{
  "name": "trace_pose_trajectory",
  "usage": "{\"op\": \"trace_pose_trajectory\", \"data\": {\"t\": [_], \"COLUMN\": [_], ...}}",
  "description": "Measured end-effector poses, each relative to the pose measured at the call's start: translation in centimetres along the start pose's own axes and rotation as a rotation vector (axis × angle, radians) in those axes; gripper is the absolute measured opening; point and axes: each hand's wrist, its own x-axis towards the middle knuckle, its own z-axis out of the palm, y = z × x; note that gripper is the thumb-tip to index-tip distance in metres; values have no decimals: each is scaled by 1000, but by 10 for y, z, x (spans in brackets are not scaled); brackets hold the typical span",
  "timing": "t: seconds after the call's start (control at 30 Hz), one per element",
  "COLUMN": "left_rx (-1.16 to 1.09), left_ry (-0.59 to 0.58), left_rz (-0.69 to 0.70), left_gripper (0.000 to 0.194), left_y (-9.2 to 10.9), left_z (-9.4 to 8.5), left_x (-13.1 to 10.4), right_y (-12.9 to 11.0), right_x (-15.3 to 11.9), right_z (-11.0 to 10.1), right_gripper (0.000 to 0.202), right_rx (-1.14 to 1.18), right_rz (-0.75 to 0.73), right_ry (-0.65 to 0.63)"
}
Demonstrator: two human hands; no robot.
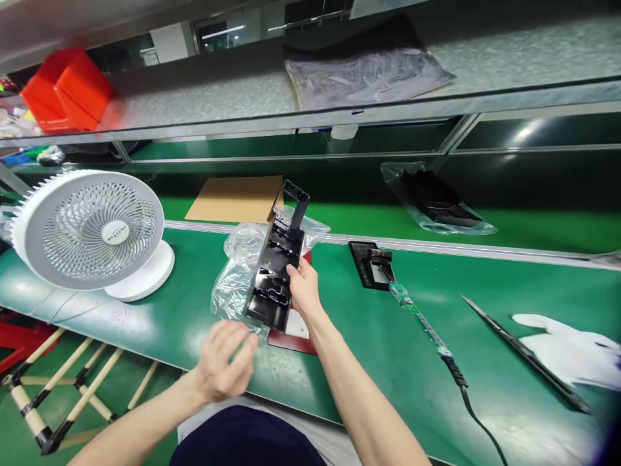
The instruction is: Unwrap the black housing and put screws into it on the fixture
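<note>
Fingers of your right hand (301,285) are clamped on the right edge of the black plastic bracket (277,262), whose long axis runs from 7 o'clock near you up to 1 o'clock, tilted over the clear plastic bag (233,272) on the green bench (398,336). Your left hand (224,362) hangs loosely curled, gripping nothing, just at 7 o'clock of the bracket's near end; it is blurred.

A green workbench (436,336) is topped by a grey shelf (485,58); a white fan (92,230) is parked at 9 o'clock.
</note>
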Motion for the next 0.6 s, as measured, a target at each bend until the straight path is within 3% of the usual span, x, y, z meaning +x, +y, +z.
{"op": "trace_pose_trajectory", "data": {"t": [0.07,0.17,0.27,0.37,0.47,0.6], "left_rx": [22,80,30,-99,-295,-897], "left_ry": [52,-14,-186,-425,-556,-511], "left_rz": [-154,-412,-672,-908,-1082,-1383], "left_gripper": [42,39,39,53,59,31], "left_y": [-15,-46,-73,-90,-93,-74], "left_z": [-6,2,23,43,55,58], "left_x": [-13,-28,-35,-28,-13,3], "right_y": [1,4,7,9,12,18], "right_x": [-5,-19,-33,-41,-43,-42], "right_z": [-8,-17,-25,-36,-43,-37], "right_gripper": [52,58,65,72,74,67], "right_rx": [-69,-161,-240,-312,-366,-438], "right_rz": [-7,-5,3,8,13,1], "right_ry": [-11,-43,-67,-57,-31,-7]}}
